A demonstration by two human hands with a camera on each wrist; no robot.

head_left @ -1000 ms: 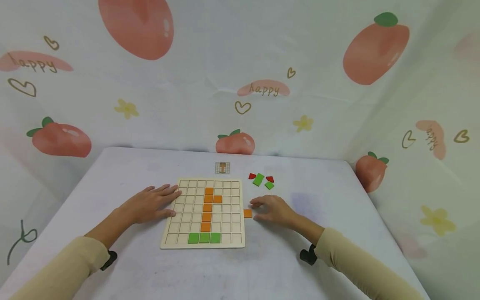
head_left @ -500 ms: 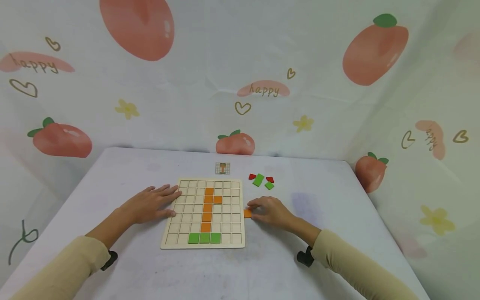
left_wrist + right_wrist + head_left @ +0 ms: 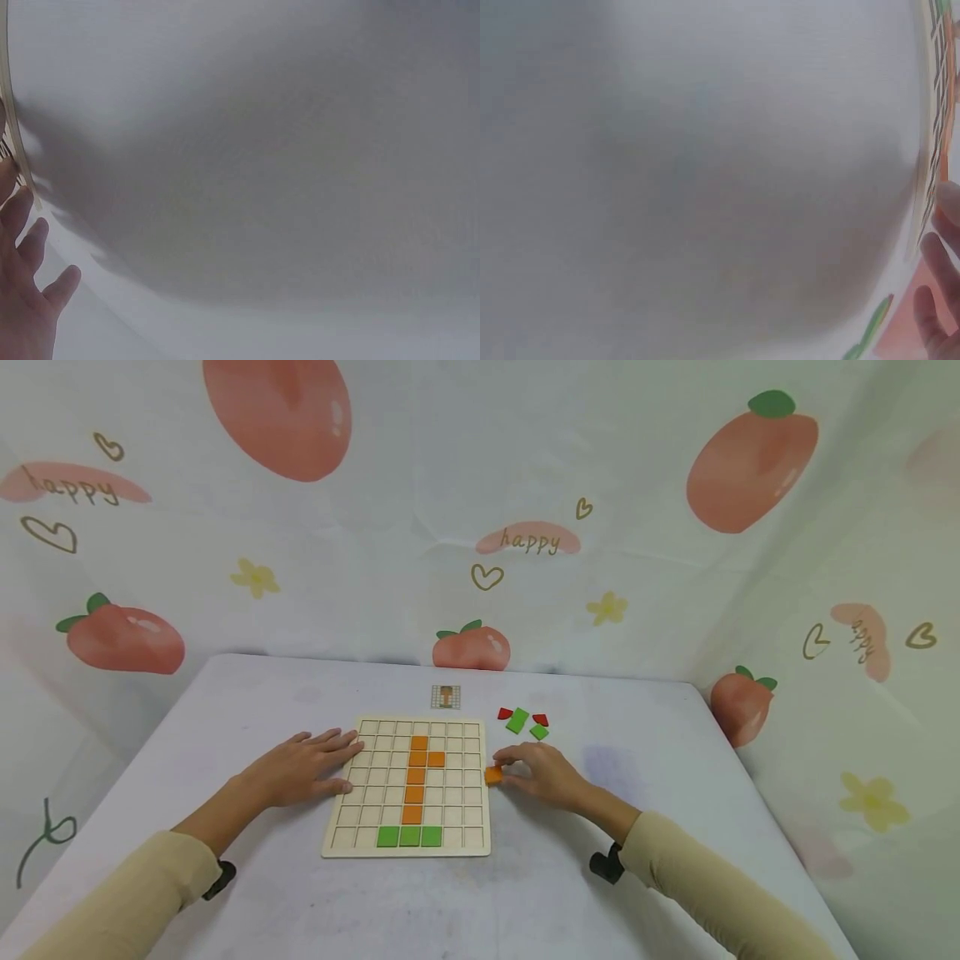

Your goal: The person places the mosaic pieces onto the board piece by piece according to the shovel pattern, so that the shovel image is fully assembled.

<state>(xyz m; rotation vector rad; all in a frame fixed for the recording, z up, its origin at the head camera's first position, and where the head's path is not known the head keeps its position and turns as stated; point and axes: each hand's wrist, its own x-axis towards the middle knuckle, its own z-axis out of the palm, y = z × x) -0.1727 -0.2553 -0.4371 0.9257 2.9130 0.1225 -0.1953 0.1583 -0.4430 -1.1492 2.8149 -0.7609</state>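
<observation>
A pale wooden grid board (image 3: 375, 814) lies on the table, with a column of orange square tiles (image 3: 415, 775) and one more orange tile beside it. Three green tiles (image 3: 409, 836) fill part of its nearest row. My left hand (image 3: 303, 768) rests on the board's left edge, fingers spread; the left wrist view catches its fingers (image 3: 34, 244) at the left border. At the board's right edge, my right hand (image 3: 543, 774) pinches a loose orange tile (image 3: 492, 775) between thumb and fingers. In the right wrist view only some fingers (image 3: 941, 270) show, beside the board.
Beyond the right hand lie two red pieces (image 3: 541, 719) and two green pieces (image 3: 517, 721). A small card with a printed grid picture (image 3: 446, 697) lies behind the board. A printed cloth (image 3: 645, 560) hangs behind the white table (image 3: 420, 910).
My right hand has moved left to the loose orange tile, taken hold of it and lifted it slightly at the board's edge. The left hand has stayed in place.
</observation>
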